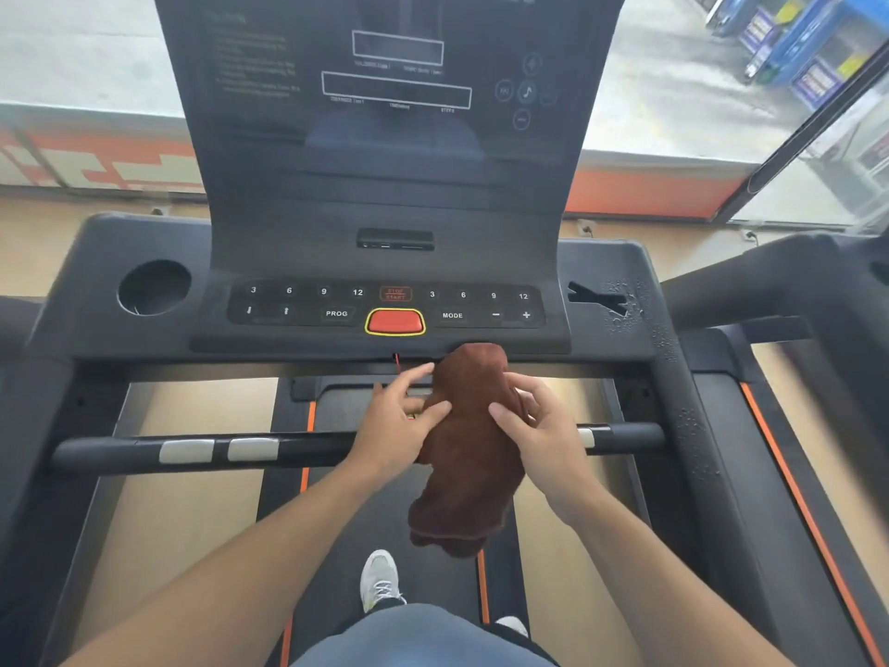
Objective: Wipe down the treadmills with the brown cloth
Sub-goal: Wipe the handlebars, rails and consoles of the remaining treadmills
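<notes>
The brown cloth [469,440] is draped over the middle of the treadmill's black front handlebar [298,449], with its upper end reaching the lower edge of the control panel [385,305] and its lower end hanging loose below the bar, above the belt [336,546]. The cloth is held from both sides. The left hand [392,428] is laid against the cloth's left edge just above the bar, fingers [409,377] spread and only lightly curled, the thumb pressed onto the fabric. The right hand [539,426] is set on the cloth's right edge, its thumb lying across the fabric and the other fingers curled behind it, so the cloth is pinched there.

Two silver grip pads [219,450] are seen on the bar to the left of the cloth, and a sliver of another shows just right of the right hand. Beyond the bar, a red button [395,322] ringed in yellow sits at the centre of the panel, among numbered keys. A round cup holder [155,287] is sunk into the console left of the panel, and water droplets [625,305] are scattered over the console right of it. A dark screen [385,89] rises behind the panel. Below the cloth, a grey shoe [380,580] is planted on the belt.
</notes>
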A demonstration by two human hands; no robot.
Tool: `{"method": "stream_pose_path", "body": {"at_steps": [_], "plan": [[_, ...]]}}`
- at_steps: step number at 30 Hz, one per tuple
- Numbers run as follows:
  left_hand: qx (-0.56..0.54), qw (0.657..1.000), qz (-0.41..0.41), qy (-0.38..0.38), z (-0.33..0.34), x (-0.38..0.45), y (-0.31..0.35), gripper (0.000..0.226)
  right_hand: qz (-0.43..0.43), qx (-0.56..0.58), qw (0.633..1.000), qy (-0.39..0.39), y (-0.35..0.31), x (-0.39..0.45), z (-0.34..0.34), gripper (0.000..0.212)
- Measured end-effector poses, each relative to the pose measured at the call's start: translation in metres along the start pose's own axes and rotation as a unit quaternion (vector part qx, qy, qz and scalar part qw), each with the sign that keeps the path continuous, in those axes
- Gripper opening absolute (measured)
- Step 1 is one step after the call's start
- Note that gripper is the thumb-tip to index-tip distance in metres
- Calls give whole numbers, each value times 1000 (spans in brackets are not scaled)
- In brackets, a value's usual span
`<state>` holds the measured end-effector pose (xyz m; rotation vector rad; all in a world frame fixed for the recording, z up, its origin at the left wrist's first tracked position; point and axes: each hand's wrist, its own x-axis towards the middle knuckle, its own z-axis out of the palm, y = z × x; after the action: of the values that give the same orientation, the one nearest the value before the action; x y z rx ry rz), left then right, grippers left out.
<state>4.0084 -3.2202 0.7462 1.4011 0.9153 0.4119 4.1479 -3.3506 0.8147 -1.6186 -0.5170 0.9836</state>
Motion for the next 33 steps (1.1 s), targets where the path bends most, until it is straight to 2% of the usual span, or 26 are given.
{"method": "stream_pose_path", "body": {"at_steps": [2, 5, 6, 8, 9, 11, 13, 14, 15, 17, 18, 20, 22, 26, 30, 33], "plan": [[23, 999, 3, 31, 2, 0, -8, 49, 0, -117, 993, 24, 6, 3, -7, 34], [187, 978, 28, 90, 15, 0, -11, 64, 3, -276, 959, 68, 19, 6, -20, 37], [219, 968, 37, 116, 20, 0, -11, 64, -5, -337, 937, 93, 23, 7, -24, 39], [229, 959, 41, 161, 26, 2, -8, 52, -68, -469, 873, 114, 26, 8, -31, 50], [226, 958, 38, 170, 27, 2, -6, 45, -103, -501, 855, 87, 25, 9, -32, 57], [238, 956, 41, 170, 25, 2, -6, 37, -128, -552, 822, -52, 19, 11, -29, 79], [267, 951, 45, 148, 23, 1, -9, 36, -115, -640, 742, -167, 23, 21, -19, 100], [286, 948, 45, 129, 21, 1, -9, 37, -116, -672, 708, -186, 28, 26, -12, 99], [300, 947, 41, 112, 21, 0, -8, 38, -127, -689, 689, -184, 31, 33, -4, 86], [306, 947, 28, 91, 19, 2, -5, 39, -168, -693, 678, -178, 34, 47, 11, 46], [308, 947, 21, 89, 19, 3, -4, 39, -191, -694, 669, -186, 36, 52, 18, 38], [320, 942, 3, 98, 19, 5, -3, 38, -214, -687, 663, -210, 38, 57, 27, 42], [351, 929, -7, 115, 20, 7, -5, 38, -232, -671, 673, -209, 41, 59, 28, 43], [425, 897, -10, 124, 27, 6, -10, 49, -241, -673, 671, -199, 45, 57, -1, 38], [516, 854, -23, 63, 33, 6, -8, 51, -163, -701, 665, -200, 36, 62, -80, 27], [546, 837, -19, 39, 35, 6, -7, 52, -120, -734, 651, -154, 31, 64, -150, 31]]}}
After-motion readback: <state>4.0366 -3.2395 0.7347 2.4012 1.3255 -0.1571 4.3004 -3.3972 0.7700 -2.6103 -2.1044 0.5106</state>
